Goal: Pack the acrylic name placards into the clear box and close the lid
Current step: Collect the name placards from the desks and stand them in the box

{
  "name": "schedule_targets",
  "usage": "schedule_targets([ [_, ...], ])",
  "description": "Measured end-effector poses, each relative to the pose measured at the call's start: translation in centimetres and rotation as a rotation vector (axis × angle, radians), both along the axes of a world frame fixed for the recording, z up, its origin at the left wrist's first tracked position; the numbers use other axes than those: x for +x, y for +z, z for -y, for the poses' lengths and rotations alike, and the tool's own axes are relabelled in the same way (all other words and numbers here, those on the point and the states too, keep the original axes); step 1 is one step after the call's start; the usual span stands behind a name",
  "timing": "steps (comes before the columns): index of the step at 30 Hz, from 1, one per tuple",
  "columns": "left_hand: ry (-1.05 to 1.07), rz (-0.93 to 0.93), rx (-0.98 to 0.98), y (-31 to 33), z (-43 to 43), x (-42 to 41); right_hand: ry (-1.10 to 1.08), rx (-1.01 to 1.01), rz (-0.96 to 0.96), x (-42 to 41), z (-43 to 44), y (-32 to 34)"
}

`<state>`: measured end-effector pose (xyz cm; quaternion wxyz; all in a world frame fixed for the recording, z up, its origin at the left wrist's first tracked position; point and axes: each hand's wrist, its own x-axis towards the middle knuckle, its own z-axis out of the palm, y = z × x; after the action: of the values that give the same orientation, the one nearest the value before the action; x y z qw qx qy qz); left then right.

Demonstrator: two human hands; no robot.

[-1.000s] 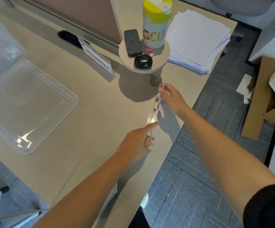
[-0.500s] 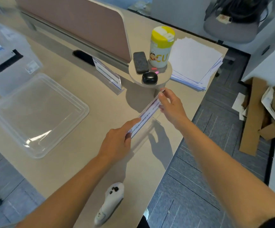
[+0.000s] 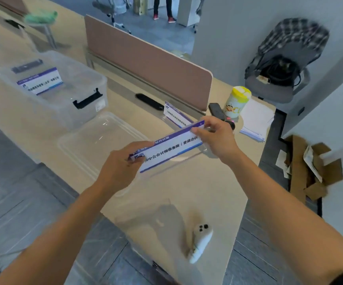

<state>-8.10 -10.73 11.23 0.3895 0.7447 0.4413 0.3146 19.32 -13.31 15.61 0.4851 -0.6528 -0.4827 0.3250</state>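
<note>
Since the earlier frame the placard point(image 3: 167, 148) has come up off the table point(image 3: 213, 194) and turned its printed face to me; my left hand point(image 3: 123, 164) and right hand point(image 3: 214, 134) each pinch one end, holding it at frame centre. I judge this the carry step: next, swing it toward the clear box point(image 3: 63, 93) at upper left. The acrylic is rigid, glossy and slippery; the lid point(image 3: 96, 140) lies flat beside the box.

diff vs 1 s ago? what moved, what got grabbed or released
The placard, pinched edge-on at desk level a second ago, has been lifted clear and turned so its printed face shows. Left hand and right hand keep their grips on its two ends; nothing released. Unchanged: lid flat on the desk, second placard standing by the divider, clear box open.
</note>
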Motion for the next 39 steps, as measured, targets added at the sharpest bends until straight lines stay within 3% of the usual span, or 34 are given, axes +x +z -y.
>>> schedule_targets([
  [5,0.055,0.189,-0.014,2.9,-2.3,-9.9,0.058,0.085,-0.12,-9.6,-1.9,3.1],
  [10,0.244,0.386,-0.015,6.2,-4.7,-15.9,0.109,0.14,-0.198,-16.8,-3.9,4.6],
  [17,0.324,0.476,-0.018,6.8,-10.4,-19.9,0.192,0.198,-0.198,-20.7,-10.2,4.7],
  [27,0.429,0.477,-0.262,8.8,-21.7,-21.5,0.239,0.191,-0.474,-24.4,-23.2,3.8],
  [32,0.542,0.496,-0.424,9.0,-27.3,-23.8,0.274,0.184,-0.437,-26.7,-28.4,4.4],
  [39,0.549,0.645,-0.363,7.1,-36.5,-28.7,0.085,0.195,-0.36,-33.6,-36.4,3.0],
])
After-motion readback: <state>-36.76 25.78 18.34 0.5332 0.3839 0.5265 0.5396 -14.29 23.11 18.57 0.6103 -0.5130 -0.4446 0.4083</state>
